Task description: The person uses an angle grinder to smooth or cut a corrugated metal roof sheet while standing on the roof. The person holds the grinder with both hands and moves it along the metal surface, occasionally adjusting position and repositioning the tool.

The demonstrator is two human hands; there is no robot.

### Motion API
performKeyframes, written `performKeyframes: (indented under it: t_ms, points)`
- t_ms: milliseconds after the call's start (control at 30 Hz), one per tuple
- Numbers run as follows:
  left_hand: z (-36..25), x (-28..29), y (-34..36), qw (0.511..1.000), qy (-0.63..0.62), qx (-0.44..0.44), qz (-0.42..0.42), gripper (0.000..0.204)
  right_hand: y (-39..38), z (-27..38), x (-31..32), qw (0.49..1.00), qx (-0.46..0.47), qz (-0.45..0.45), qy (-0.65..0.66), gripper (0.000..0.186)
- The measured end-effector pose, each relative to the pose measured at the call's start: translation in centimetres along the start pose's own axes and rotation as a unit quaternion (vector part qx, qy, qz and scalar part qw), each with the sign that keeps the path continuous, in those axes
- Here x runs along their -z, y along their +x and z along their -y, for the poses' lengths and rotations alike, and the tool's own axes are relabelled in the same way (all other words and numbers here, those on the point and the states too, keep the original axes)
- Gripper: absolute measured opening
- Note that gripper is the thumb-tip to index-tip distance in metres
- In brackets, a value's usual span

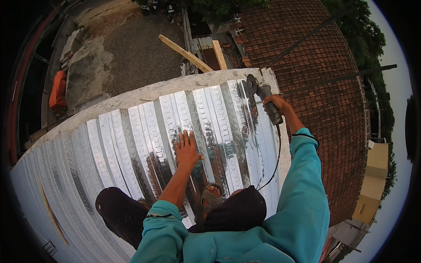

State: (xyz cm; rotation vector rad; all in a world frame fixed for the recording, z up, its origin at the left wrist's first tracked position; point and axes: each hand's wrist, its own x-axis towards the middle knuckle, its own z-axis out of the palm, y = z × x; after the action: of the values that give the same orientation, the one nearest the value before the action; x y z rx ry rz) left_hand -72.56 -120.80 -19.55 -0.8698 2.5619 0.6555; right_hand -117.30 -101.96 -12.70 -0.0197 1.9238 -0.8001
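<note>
Grey angle grinder (265, 93) is clasped in the right hand (281, 106) near the far edge of silvery ribbed metal sheeting (144, 136); the left hand (187, 150) lies spread, empty; a snagging dark disc (251, 84) could kick.

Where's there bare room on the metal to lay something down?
Bare ribbed metal lies left of the left hand, between the concrete edge and left knee. Crowded: around the grinder, right hand and cord; also the sandalled foot.
</note>
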Motion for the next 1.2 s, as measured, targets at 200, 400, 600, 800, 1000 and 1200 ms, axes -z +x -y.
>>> performKeyframes:
  t_ms: [200,400,600,800,1000,1200]
  points:
    - [0.0,-0.1,0.0,1.0,-0.002,-0.004,-0.005,0.129,0.0,-0.7,0.1,1.0,-0.001,0.011,0.022,0.037]
    - [0.1,-0.2,0.0,1.0,-0.001,0.001,-0.001,0.129,-0.4,-0.6,-0.3,1.0,0.001,0.007,0.017,0.037]
    - [-0.1,-0.1,0.2,1.0,0.004,0.003,0.005,0.13,-0.5,-1.5,0.0,0.999,-0.013,0.01,0.029,0.036]
    - [-0.1,0.0,0.1,1.0,0.011,0.01,0.025,0.131,-1.1,-1.3,-0.4,1.0,-0.006,0.011,0.026,0.036]
    - [-0.3,0.5,0.1,0.999,0.009,0.009,0.033,0.131,-1.4,-1.7,-0.1,1.0,-0.009,0.0,0.018,0.039]
    - [-0.3,0.9,0.0,0.999,0.005,0.013,0.041,0.13,-1.8,-1.7,-0.3,1.0,-0.017,0.006,0.007,0.037]
